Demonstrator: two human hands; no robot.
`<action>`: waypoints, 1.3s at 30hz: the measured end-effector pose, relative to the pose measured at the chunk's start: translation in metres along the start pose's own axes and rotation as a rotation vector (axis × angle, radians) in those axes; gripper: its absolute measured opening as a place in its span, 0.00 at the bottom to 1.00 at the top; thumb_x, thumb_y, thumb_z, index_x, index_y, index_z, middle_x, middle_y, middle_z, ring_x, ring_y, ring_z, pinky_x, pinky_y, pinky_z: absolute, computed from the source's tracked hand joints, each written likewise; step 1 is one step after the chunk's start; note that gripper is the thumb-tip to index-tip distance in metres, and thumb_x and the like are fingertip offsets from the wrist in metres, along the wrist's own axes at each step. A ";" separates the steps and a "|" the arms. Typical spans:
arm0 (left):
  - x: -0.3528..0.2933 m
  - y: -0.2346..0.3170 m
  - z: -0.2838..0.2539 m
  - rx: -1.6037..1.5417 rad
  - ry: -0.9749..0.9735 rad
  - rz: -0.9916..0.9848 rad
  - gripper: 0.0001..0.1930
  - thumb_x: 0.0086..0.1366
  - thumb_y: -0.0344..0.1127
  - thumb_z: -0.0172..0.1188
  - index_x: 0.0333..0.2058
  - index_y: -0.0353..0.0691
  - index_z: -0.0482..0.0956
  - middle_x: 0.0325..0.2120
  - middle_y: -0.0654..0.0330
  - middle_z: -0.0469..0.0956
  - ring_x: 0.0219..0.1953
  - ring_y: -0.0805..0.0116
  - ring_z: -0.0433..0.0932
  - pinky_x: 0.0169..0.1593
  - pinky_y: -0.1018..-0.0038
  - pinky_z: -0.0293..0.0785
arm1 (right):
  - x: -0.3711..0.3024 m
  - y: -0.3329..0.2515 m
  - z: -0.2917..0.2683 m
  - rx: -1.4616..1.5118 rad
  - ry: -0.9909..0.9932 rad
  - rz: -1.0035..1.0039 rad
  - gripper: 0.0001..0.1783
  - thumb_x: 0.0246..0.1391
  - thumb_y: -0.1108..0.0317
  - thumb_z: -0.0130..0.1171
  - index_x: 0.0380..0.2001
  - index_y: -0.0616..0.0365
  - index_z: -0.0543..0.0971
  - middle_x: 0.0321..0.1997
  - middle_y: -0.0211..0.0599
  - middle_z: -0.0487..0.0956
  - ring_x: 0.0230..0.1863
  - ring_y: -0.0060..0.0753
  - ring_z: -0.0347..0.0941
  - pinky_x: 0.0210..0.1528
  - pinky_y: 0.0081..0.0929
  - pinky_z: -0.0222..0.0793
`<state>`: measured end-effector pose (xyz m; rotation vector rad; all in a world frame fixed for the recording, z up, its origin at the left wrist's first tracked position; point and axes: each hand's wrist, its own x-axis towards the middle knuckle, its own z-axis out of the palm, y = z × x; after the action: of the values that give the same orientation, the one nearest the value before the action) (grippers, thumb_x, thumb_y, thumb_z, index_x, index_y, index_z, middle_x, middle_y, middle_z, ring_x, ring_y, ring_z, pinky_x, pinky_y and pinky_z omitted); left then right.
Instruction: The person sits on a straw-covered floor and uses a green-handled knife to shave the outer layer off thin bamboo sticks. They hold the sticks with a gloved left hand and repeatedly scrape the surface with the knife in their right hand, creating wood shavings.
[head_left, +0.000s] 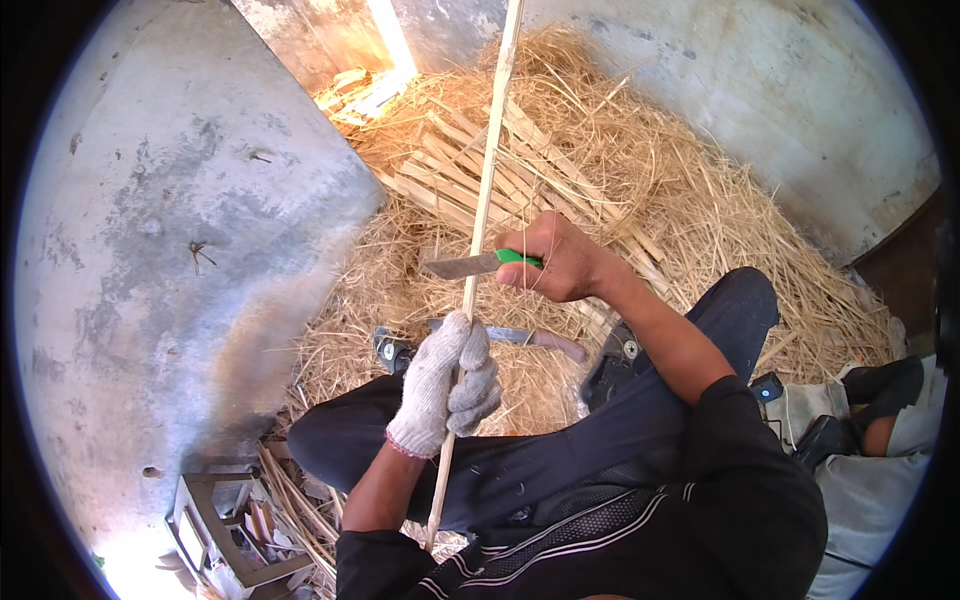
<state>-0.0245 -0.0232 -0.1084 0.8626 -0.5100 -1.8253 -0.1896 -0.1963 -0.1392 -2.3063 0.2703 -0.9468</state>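
Observation:
A long, thin bamboo strip (488, 170) runs up through the middle of the view, from my lap to past the top edge. Wrapped round its lower part is my left hand (440, 385), closed and wearing a white knitted glove. My bare right hand (560, 258) grips the green handle of a knife (465, 266). Its blade lies across the strip just above the glove, pointing left. Whether the edge bites into the strip, I cannot tell. Below, a second knife (520, 336) with a wooden handle lies on the shavings between my folded legs.
Split bamboo pieces (465, 170) lie on a heap of shavings (690, 210) ahead of me. Grey walls (200, 180) stand left and behind the heap. At lower left is a metal frame (215, 530) beside more strips. Another person's legs (880, 490) are at right.

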 end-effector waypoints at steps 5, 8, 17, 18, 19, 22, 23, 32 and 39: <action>-0.004 0.001 0.000 0.091 0.029 0.010 0.22 0.73 0.55 0.44 0.26 0.46 0.64 0.06 0.67 0.56 0.04 0.76 0.51 0.07 0.80 0.47 | 0.002 -0.008 -0.001 -0.289 0.168 -0.056 0.26 0.55 0.40 0.59 0.23 0.54 0.79 0.10 0.36 0.69 0.12 0.39 0.68 0.17 0.32 0.63; -0.003 0.000 0.001 0.116 0.015 0.023 0.22 0.73 0.55 0.44 0.26 0.46 0.64 0.07 0.67 0.56 0.04 0.77 0.51 0.07 0.80 0.47 | 0.002 -0.005 -0.004 -0.367 0.193 0.012 0.26 0.54 0.39 0.60 0.23 0.52 0.81 0.10 0.35 0.72 0.13 0.36 0.71 0.17 0.31 0.64; 0.004 -0.020 0.011 0.328 0.092 0.074 0.22 0.72 0.55 0.47 0.23 0.46 0.63 0.06 0.67 0.56 0.04 0.78 0.51 0.06 0.81 0.48 | 0.005 0.017 -0.014 -0.223 0.510 0.102 0.30 0.66 0.43 0.46 0.19 0.57 0.70 0.10 0.36 0.59 0.09 0.31 0.51 0.14 0.29 0.48; 0.006 -0.020 0.010 0.281 0.075 0.052 0.22 0.72 0.55 0.47 0.23 0.46 0.63 0.06 0.67 0.56 0.04 0.78 0.51 0.06 0.82 0.48 | 0.003 0.018 -0.010 0.137 0.426 0.205 0.31 0.66 0.41 0.43 0.19 0.56 0.69 0.10 0.32 0.59 0.09 0.27 0.51 0.13 0.26 0.47; 0.006 -0.018 0.009 0.234 0.058 0.029 0.22 0.72 0.55 0.47 0.23 0.46 0.63 0.06 0.68 0.56 0.04 0.78 0.51 0.07 0.82 0.49 | 0.001 0.019 -0.007 0.494 0.331 0.306 0.32 0.66 0.39 0.41 0.20 0.54 0.68 0.10 0.28 0.59 0.09 0.23 0.51 0.12 0.23 0.46; 0.001 -0.013 0.001 0.177 0.014 -0.007 0.23 0.72 0.55 0.46 0.23 0.46 0.64 0.05 0.69 0.55 0.04 0.77 0.52 0.07 0.82 0.50 | -0.003 0.015 -0.014 0.990 0.031 0.395 0.35 0.63 0.30 0.33 0.22 0.50 0.66 0.12 0.17 0.59 0.10 0.11 0.50 0.10 0.14 0.45; -0.001 -0.014 0.001 0.149 -0.031 -0.013 0.23 0.72 0.55 0.46 0.23 0.46 0.64 0.05 0.69 0.55 0.04 0.77 0.52 0.07 0.81 0.50 | -0.006 0.021 -0.023 0.913 -0.001 0.350 0.35 0.63 0.30 0.33 0.22 0.50 0.66 0.12 0.18 0.59 0.10 0.11 0.50 0.10 0.14 0.45; 0.005 0.002 -0.011 -0.207 -0.155 -0.032 0.23 0.75 0.55 0.35 0.25 0.48 0.65 0.04 0.68 0.57 0.01 0.74 0.55 0.06 0.75 0.52 | 0.006 -0.032 -0.012 -0.043 -0.073 0.051 0.30 0.60 0.39 0.52 0.23 0.58 0.74 0.11 0.38 0.67 0.14 0.37 0.66 0.20 0.37 0.60; 0.002 0.002 -0.025 -0.397 -0.295 -0.097 0.23 0.75 0.51 0.30 0.23 0.52 0.64 0.03 0.70 0.57 0.01 0.73 0.56 0.08 0.72 0.54 | 0.002 -0.026 0.026 -0.206 -0.015 -0.095 0.24 0.55 0.45 0.61 0.23 0.56 0.77 0.10 0.42 0.69 0.14 0.47 0.71 0.19 0.37 0.64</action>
<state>-0.0050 -0.0249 -0.1237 0.3561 -0.2740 -2.0637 -0.1715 -0.1642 -0.1361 -2.5326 0.2642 -0.9884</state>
